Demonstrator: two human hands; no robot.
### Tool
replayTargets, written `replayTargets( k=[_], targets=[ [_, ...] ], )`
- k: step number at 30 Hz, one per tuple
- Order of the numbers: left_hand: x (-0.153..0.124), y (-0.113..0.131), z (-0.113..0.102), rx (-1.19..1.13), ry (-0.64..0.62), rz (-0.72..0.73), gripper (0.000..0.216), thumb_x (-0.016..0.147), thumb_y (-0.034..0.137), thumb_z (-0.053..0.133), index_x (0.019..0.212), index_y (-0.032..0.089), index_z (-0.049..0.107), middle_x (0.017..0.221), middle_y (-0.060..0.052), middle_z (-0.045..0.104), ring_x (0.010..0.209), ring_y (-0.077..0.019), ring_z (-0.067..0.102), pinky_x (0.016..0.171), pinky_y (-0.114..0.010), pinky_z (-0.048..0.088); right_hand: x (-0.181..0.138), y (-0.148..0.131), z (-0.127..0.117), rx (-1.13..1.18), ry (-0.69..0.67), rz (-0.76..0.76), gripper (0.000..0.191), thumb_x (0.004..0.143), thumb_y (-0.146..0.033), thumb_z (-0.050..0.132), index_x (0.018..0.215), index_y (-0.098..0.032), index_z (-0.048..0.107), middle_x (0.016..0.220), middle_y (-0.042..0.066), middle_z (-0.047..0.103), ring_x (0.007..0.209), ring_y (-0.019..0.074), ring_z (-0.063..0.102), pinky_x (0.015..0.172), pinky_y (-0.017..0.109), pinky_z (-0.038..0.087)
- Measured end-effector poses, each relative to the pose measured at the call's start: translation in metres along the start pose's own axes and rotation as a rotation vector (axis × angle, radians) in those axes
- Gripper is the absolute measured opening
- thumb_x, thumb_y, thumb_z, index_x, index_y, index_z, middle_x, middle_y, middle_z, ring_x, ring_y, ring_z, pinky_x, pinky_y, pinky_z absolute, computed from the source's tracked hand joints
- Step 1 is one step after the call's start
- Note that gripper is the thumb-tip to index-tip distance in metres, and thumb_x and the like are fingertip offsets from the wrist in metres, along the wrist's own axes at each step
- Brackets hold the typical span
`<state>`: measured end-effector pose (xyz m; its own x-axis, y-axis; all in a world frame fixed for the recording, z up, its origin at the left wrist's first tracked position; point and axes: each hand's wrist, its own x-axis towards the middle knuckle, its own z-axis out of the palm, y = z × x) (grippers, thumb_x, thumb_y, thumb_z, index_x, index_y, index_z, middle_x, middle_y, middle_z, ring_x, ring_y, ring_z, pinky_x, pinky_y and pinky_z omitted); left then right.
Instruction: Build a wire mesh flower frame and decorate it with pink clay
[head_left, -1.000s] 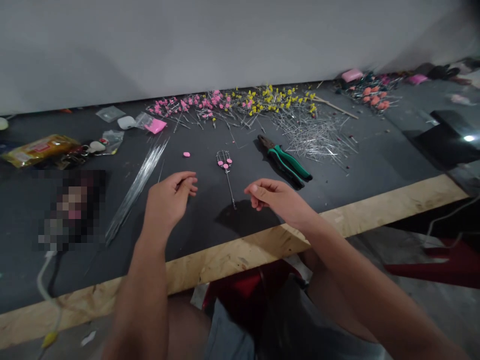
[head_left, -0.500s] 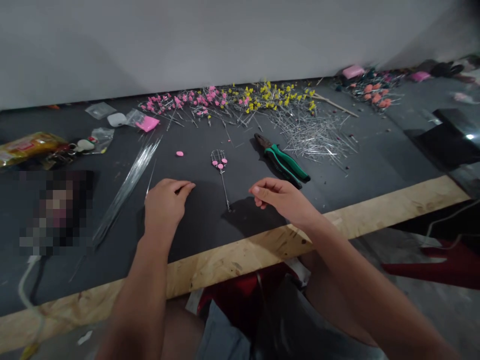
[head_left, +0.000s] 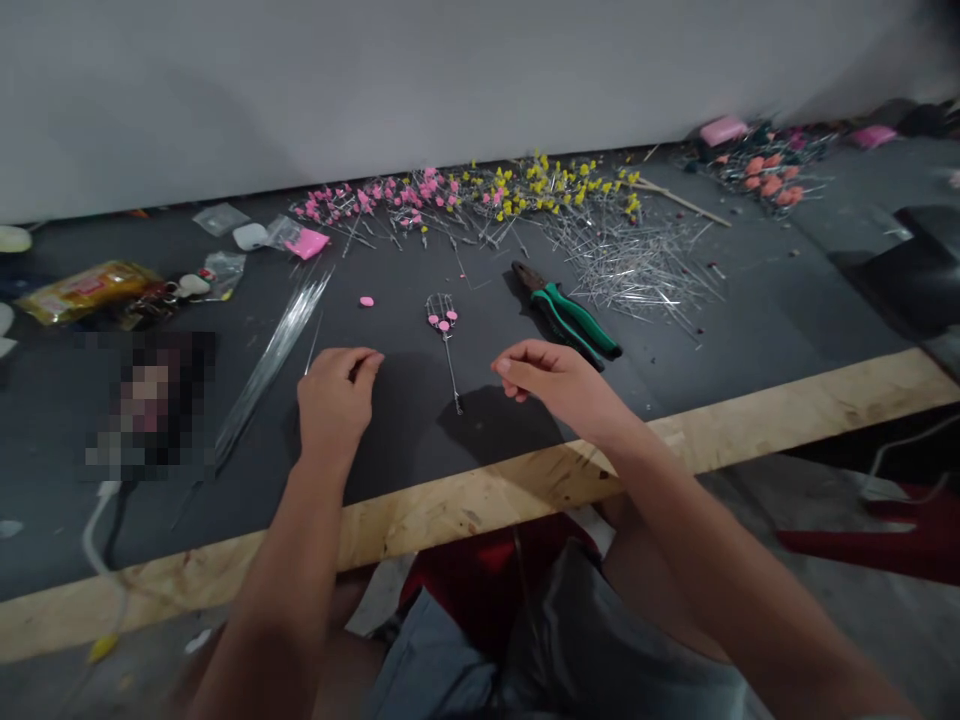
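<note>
My left hand [head_left: 336,398] hovers over the dark tabletop with thumb and fingertips drawn together. Whether anything small sits between them cannot be made out. My right hand [head_left: 555,382] has curled fingers and the thumb against them; any small thing inside is hidden. Between the hands lies a wire stem [head_left: 451,368] with a small wire cage at its top, and pink clay dots [head_left: 443,326] sit on the cage. A pink clay lump [head_left: 366,301] lies beyond my left hand. Green-handled pliers [head_left: 574,318] rest just behind my right hand.
A bundle of straight wires [head_left: 277,350] lies left of my left hand. Pink-tipped wires [head_left: 375,200], yellow-tipped wires [head_left: 555,185] and a heap of bare wire pieces [head_left: 637,265] line the back. Pale wood [head_left: 480,510] edges the table. A white cable [head_left: 94,530] hangs over it at left.
The view has shifted slightly, so the table things appear a little further right. Both hands keep nearly the same pose over the table. Wire stem, pink lump and pliers stay in place.
</note>
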<state>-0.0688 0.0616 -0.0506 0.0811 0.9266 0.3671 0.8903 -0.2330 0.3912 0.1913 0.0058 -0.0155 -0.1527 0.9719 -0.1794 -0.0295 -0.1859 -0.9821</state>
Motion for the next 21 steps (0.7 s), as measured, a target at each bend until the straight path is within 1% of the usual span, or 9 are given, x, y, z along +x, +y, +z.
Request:
replayTargets(
  k=[3,6,9,11,13,17,21],
  targets=[
    [0.001,0.001,0.000,-0.011,-0.010,-0.044,0.019,0.083,0.034,0.056,0.086,0.020,0.070,0.091,-0.006,0.071,0.086,-0.0207,0.065,0.082,-0.033,0.049,0.001,-0.001,-0.002,0.000,0.016,-0.003,0.020,0.080,-0.038,0.064,0.081,-0.019,0.064,0.068,-0.002,0.058,0.065,0.0100,0.053,0.061,0.025,0.042],
    [0.001,0.004,-0.001,-0.013,0.000,-0.060,0.022,0.085,0.032,0.053,0.093,0.019,0.069,0.096,-0.007,0.071,0.091,-0.0208,0.065,0.085,-0.033,0.048,0.001,-0.004,-0.005,0.010,0.029,-0.014,0.019,0.079,-0.038,0.065,0.079,-0.019,0.063,0.067,-0.002,0.057,0.064,0.0097,0.052,0.060,0.025,0.041],
    [0.001,0.007,-0.002,-0.011,-0.012,-0.086,0.029,0.086,0.037,0.050,0.094,0.018,0.070,0.095,-0.008,0.072,0.090,-0.0212,0.065,0.085,-0.033,0.047,-0.001,-0.007,-0.008,0.007,0.040,-0.016,0.018,0.078,-0.037,0.065,0.078,-0.019,0.062,0.066,-0.002,0.056,0.063,0.0098,0.050,0.061,0.026,0.041],
    [0.001,0.008,-0.003,-0.006,-0.033,-0.126,0.029,0.085,0.041,0.053,0.092,0.019,0.070,0.092,-0.007,0.072,0.086,-0.0210,0.065,0.083,-0.032,0.047,-0.003,-0.009,-0.011,0.001,0.043,-0.016,0.018,0.078,-0.037,0.064,0.078,-0.019,0.062,0.066,-0.002,0.056,0.063,0.0098,0.049,0.061,0.026,0.040],
    [0.002,0.009,-0.003,-0.004,-0.044,-0.158,0.027,0.082,0.040,0.056,0.091,0.020,0.070,0.091,-0.006,0.072,0.083,-0.0204,0.064,0.082,-0.032,0.047,-0.003,-0.010,-0.013,-0.008,0.046,-0.028,0.018,0.079,-0.037,0.064,0.078,-0.019,0.062,0.066,-0.002,0.056,0.062,0.0098,0.049,0.061,0.026,0.040],
    [0.002,0.009,-0.003,-0.012,-0.032,-0.146,0.024,0.083,0.037,0.055,0.093,0.020,0.070,0.095,-0.006,0.072,0.086,-0.0199,0.064,0.084,-0.031,0.047,0.000,-0.011,-0.015,-0.030,0.064,-0.048,0.017,0.079,-0.036,0.064,0.078,-0.019,0.062,0.066,-0.002,0.056,0.062,0.0096,0.050,0.059,0.026,0.041],
    [0.001,0.008,-0.004,-0.024,-0.019,-0.118,0.025,0.084,0.039,0.055,0.089,0.020,0.070,0.091,-0.006,0.072,0.086,-0.0195,0.064,0.083,-0.030,0.047,0.007,-0.015,-0.009,-0.011,0.039,-0.077,0.017,0.080,-0.036,0.063,0.079,-0.018,0.063,0.066,-0.002,0.057,0.062,0.0097,0.051,0.057,0.025,0.041]
  ],
)
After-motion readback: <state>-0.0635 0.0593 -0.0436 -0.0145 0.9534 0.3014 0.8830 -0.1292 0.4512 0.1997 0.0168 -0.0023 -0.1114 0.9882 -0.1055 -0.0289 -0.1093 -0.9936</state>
